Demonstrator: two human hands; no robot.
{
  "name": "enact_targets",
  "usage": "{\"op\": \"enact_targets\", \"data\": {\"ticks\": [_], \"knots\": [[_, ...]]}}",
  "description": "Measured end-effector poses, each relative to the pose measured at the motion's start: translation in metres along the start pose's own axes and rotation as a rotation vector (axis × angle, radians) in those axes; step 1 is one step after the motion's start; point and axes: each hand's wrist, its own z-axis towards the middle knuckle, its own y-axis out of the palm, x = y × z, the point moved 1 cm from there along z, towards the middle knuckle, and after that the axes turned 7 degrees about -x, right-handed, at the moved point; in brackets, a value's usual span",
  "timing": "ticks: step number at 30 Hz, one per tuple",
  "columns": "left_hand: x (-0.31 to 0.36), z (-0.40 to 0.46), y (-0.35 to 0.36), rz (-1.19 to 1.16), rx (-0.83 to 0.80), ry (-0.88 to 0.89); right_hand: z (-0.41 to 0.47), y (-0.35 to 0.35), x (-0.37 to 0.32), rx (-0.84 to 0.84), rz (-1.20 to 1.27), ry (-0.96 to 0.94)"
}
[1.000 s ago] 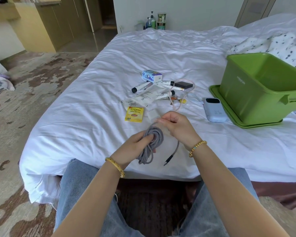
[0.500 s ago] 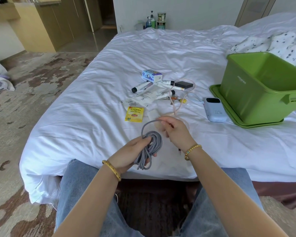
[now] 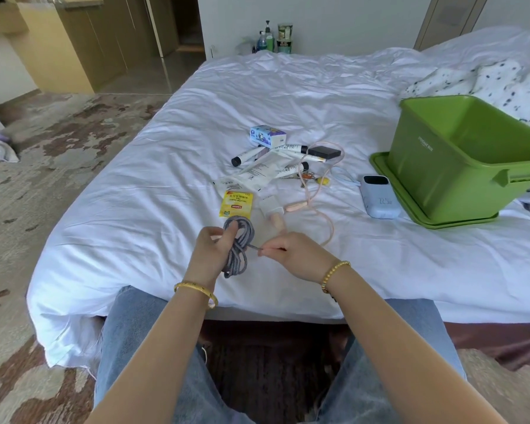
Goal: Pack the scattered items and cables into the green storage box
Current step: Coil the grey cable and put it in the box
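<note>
My left hand (image 3: 208, 255) grips a coiled grey cable (image 3: 238, 246) over the near part of the white bed. My right hand (image 3: 297, 255) pinches the cable's loose end just right of the coil. The green storage box (image 3: 459, 160) stands open on its green lid (image 3: 410, 206) at the right. Scattered items lie mid-bed: a yellow tea packet (image 3: 236, 208), a pink cable (image 3: 322, 209), a white charger plug (image 3: 271, 206), several tubes (image 3: 248, 156), a small printed box (image 3: 268, 136), a black block (image 3: 324, 152), and a pale blue power bank (image 3: 379, 195).
White paper sachets (image 3: 257, 172) lie under the tubes. A spotted blanket (image 3: 508, 84) is bunched behind the box. Bottles (image 3: 273, 38) stand on the floor beyond the bed's far edge. My knees in jeans are against the bed's near edge.
The cable's hanging tail has been wound in, and my right hand now pulls the short end sideways across the coil. Both hands have shifted slightly away from me.
</note>
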Motion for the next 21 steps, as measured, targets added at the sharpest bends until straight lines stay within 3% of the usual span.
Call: {"op": "enact_targets", "data": {"ticks": [4,7,13,19,21], "knots": [[0.003,0.0,0.002,0.216,0.069,0.221,0.005,-0.005,-0.011,0.153,0.206,0.024],[0.006,-0.001,0.001,0.213,0.022,0.268,0.004,-0.007,-0.016,0.119,0.456,0.053],[0.01,-0.007,0.008,0.157,-0.081,0.245,0.001,-0.006,-0.014,-0.065,0.727,0.1],[0.006,-0.015,0.012,0.099,-0.452,0.082,0.005,-0.007,-0.009,0.154,0.727,0.124],[0.005,-0.015,0.014,0.043,-0.464,0.05,0.004,-0.007,-0.008,0.19,0.761,0.116]]}}
